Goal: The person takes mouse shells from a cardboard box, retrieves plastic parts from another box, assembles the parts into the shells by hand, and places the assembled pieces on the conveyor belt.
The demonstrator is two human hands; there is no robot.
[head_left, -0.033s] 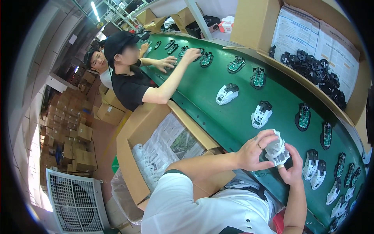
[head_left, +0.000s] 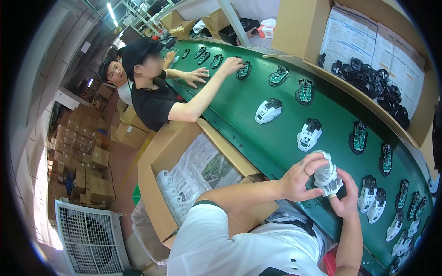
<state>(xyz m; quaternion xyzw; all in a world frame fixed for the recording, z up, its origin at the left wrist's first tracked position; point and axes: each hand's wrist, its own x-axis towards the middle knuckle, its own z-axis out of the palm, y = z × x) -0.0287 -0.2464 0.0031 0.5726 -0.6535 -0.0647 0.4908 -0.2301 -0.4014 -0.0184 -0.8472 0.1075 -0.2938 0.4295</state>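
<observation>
- White moulded-plastic mouse shell (head_left: 328,175) sits lower right of centre in the frame, held up off the green conveyor worktop (head_left: 258,138), just above its near edge.
- Left hand (head_left: 301,179) comes in from the left of the shell; fingers curl over its top and left flank, grip closed on it. A ring shows on one finger.
- Right hand (head_left: 346,198) is below and right of the shell; thumb and fingertips pinch its lower right end, grip likewise closed on it.
- Shell's long axis runs from upper left to lower right, roughly along the line between the two hands. Both hands touch it; the left covers more of it.
- Left forearm lies nearly level across the frame from the white-sleeved shoulder; right forearm rises steeply from the lower edge, wrist bent inward.
- Just right of the hands: a row of white-and-black mouse bodies (head_left: 373,198) on the belt. Further up the belt: a white mouse body (head_left: 309,134) and green circuit boards in black bases (head_left: 359,137).
- Left of the belt: open cardboard box lined with newspaper (head_left: 202,165), holding clear-bagged white parts.
- Upper left: another person in a black cap and shirt (head_left: 152,99) reaches onto the belt.
</observation>
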